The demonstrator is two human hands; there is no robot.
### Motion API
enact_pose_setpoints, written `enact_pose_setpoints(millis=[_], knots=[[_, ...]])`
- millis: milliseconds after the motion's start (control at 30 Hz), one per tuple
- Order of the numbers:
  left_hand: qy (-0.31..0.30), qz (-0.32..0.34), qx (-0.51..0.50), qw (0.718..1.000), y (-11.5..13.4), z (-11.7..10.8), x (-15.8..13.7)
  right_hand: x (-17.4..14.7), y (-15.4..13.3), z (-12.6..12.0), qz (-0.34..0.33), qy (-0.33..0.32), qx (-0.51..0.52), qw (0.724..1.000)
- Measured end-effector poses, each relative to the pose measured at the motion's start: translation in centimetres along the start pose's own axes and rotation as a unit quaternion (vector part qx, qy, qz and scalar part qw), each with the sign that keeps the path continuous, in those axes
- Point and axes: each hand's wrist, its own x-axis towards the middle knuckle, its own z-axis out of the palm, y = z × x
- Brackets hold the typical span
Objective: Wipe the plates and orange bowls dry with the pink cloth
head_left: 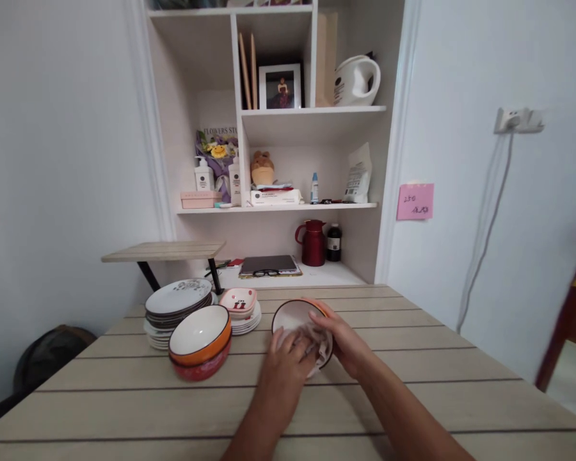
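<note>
On the plank-patterned wooden table, a round orange bowl sat in a round red bowl, before stacked round white plates. Right of these, square pink-and-white dishes lay on small round white plates; farther right was a round dark-rimmed bowl, crumpled pale cloth inside.

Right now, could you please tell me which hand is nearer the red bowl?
Left: the left hand is right of the red bowl, apart from it; the right hand is farther right.

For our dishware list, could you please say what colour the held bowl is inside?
The held bowl is white inside, best seen in the head view.
</note>
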Motion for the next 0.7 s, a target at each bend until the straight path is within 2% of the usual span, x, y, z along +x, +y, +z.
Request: enact_pose_setpoints(millis=[133,200,300,433,600,700], knots=[[0.015,0.01,0.06,0.998,0.1,-0.2,-0.1,-0.3,-1.3,-1.4,0.007,-0.012,-0.099,0.995],[0.021,0.019,0.087,0.996,0.1,-0.6,-0.1,-0.5,-1.5,-1.7,0.018,-0.013,-0.109,0.994],[0.041,0.02,0.104,0.994,0.1,-1.0,-0.1,-0.5,-1.3,-1.8,0.028,-0.014,-0.062,0.998],[0.081,0.008,0.11,0.991,0.0,-1.1,-0.1,-0.3,-0.5,-1.0,0.005,-0.013,0.037,0.999],[0.115,-0.026,0.114,0.987,0.1,-1.5,-0.1,-0.3,1.5,1.6,-0.03,-0.034,0.127,0.991],[0.128,-0.045,0.108,0.985,0.1,-1.8,0.0,-0.1,3.2,3.2,-0.015,-0.024,0.152,0.988]])
